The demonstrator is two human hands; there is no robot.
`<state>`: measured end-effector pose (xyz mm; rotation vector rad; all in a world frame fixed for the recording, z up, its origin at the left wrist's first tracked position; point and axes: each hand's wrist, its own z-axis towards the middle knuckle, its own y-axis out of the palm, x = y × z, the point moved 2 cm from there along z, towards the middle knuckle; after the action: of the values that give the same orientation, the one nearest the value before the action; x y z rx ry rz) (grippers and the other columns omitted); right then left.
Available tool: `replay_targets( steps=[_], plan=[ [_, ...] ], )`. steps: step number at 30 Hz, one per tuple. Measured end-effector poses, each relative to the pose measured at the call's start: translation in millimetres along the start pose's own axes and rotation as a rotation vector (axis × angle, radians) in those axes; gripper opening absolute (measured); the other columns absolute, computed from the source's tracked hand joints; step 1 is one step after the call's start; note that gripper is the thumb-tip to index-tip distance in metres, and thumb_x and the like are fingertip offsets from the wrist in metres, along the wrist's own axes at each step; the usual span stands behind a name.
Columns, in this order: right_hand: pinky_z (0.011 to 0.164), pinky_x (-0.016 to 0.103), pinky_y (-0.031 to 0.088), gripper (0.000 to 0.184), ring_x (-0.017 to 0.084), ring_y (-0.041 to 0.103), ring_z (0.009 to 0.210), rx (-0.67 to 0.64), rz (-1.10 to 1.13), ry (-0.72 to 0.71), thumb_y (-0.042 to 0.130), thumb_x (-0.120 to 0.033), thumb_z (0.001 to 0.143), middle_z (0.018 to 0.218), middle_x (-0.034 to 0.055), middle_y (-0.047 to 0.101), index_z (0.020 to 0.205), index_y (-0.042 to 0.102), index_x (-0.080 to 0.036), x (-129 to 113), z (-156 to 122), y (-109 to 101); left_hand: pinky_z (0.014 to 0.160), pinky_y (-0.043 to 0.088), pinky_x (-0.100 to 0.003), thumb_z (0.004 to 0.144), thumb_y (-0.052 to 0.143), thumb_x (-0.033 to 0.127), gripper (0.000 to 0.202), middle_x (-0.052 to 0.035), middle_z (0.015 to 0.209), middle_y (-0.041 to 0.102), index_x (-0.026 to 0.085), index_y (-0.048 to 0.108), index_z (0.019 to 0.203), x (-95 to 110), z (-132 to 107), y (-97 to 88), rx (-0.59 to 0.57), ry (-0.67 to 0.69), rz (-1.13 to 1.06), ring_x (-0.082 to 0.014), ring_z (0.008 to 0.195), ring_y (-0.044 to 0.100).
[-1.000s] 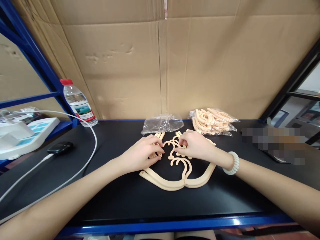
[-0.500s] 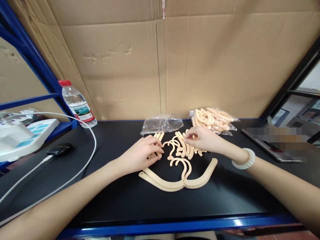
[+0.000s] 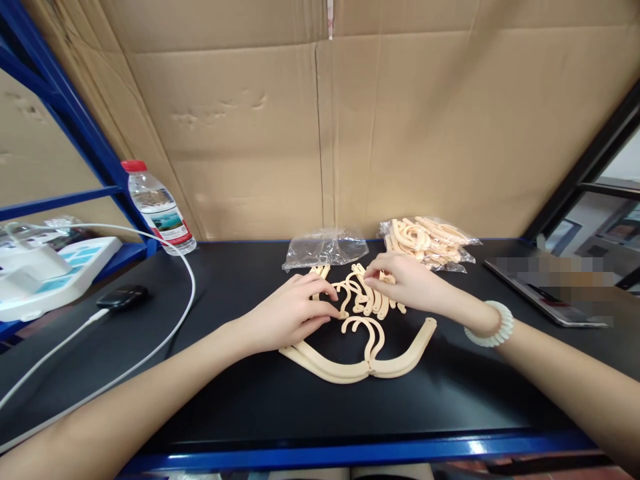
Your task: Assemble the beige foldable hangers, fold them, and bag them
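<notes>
Folding hanger parts in beige plastic lie on the black table. My left hand (image 3: 295, 310) reaches over them with fingers apart; its fingertips are at the lower end of a curved hook (image 3: 346, 297), perhaps touching it. Loosely curled, my right hand (image 3: 395, 279) hovers over a bunch of hanger arms (image 3: 373, 300), a gap showing between thumb and forefinger. I see nothing lifted in either hand. In front, joined hanger arms (image 3: 330, 370) form a wide shape, with two hooks (image 3: 373, 337) standing from their middle. More straight pieces (image 3: 321, 270) are partly hidden behind my left hand.
Behind the parts lie an empty clear bag (image 3: 325, 248) and filled bags of hanger parts (image 3: 425, 239). A water bottle (image 3: 163, 213), white cable (image 3: 193, 287), black device (image 3: 121, 297) and power strip (image 3: 95, 263) are left. A flat tablet-like device (image 3: 550, 300) lies right.
My left hand has moved right, from the straight pieces towards the hook, and its fingers have stretched out. My right hand has shifted slightly left over the hanger arms.
</notes>
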<state>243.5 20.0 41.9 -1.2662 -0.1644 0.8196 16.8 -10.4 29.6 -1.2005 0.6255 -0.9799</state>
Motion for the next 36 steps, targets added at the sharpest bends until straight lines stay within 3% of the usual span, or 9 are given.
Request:
replay_targets(
  steps=[4, 7, 13, 22, 31, 36],
  plan=[
    [0.073, 0.033, 0.045, 0.019, 0.020, 0.063, 0.078, 0.041, 0.024, 0.056, 0.053, -0.022, 0.088, 0.083, 0.0056, 0.070, 0.082, 0.071, -0.017, 12, 2, -10, 0.094, 0.042, -0.041, 0.094, 0.049, 0.019, 0.030, -0.0089, 0.119, 0.059, 0.026, 0.065, 0.118, -3, 0, 1.5, -0.042, -0.048, 0.051, -0.0252, 0.112, 0.051],
    [0.073, 0.033, 0.045, 0.018, 0.020, 0.063, 0.078, 0.044, 0.028, 0.064, 0.055, -0.021, 0.086, 0.082, 0.0053, 0.071, 0.080, 0.071, -0.017, 13, 1, -8, 0.094, 0.042, -0.041, 0.094, 0.049, 0.019, 0.031, -0.0090, 0.120, 0.059, 0.025, 0.062, 0.122, -6, 0, -2.0, -0.012, -0.076, 0.059, -0.0250, 0.112, 0.052],
    [0.074, 0.033, 0.045, 0.017, 0.021, 0.060, 0.080, -0.021, -0.013, 0.004, 0.062, -0.027, 0.084, 0.076, 0.0054, 0.068, 0.074, 0.072, -0.018, 0, -4, 13, 0.089, 0.043, -0.038, 0.092, 0.052, 0.019, 0.022, -0.0070, 0.108, 0.063, 0.023, 0.068, 0.107, -14, -5, -13.3, 0.101, -0.148, 0.033, -0.0223, 0.101, 0.055],
    [0.074, 0.035, 0.044, 0.020, 0.023, 0.058, 0.080, 0.013, -0.040, 0.065, 0.067, -0.035, 0.080, 0.072, 0.0057, 0.065, 0.070, 0.070, -0.018, -3, -6, 23, 0.092, 0.040, -0.040, 0.088, 0.056, 0.021, 0.020, -0.0064, 0.111, 0.061, 0.024, 0.070, 0.103, -5, -6, -10.3, -0.024, -0.140, 0.058, -0.0242, 0.106, 0.054],
    [0.067, 0.033, 0.043, 0.023, 0.022, 0.057, 0.075, 0.043, -0.050, 0.092, 0.067, -0.030, 0.077, 0.066, 0.0032, 0.061, 0.059, 0.056, -0.020, 0, -1, 34, 0.092, 0.041, -0.039, 0.093, 0.054, 0.022, 0.019, -0.0081, 0.117, 0.061, 0.022, 0.070, 0.103, -7, -6, -0.6, -0.043, -0.143, 0.114, -0.0243, 0.109, 0.055],
    [0.063, 0.032, 0.043, 0.022, 0.020, 0.057, 0.068, 0.077, 0.001, 0.140, 0.066, -0.030, 0.076, 0.069, 0.0033, 0.061, 0.061, 0.055, -0.020, 1, 0, 28, 0.090, 0.040, -0.037, 0.094, 0.053, 0.023, 0.018, -0.0073, 0.115, 0.062, 0.022, 0.070, 0.100, -7, -4, 3.0, -0.039, -0.115, 0.125, -0.0234, 0.109, 0.054]
  ],
)
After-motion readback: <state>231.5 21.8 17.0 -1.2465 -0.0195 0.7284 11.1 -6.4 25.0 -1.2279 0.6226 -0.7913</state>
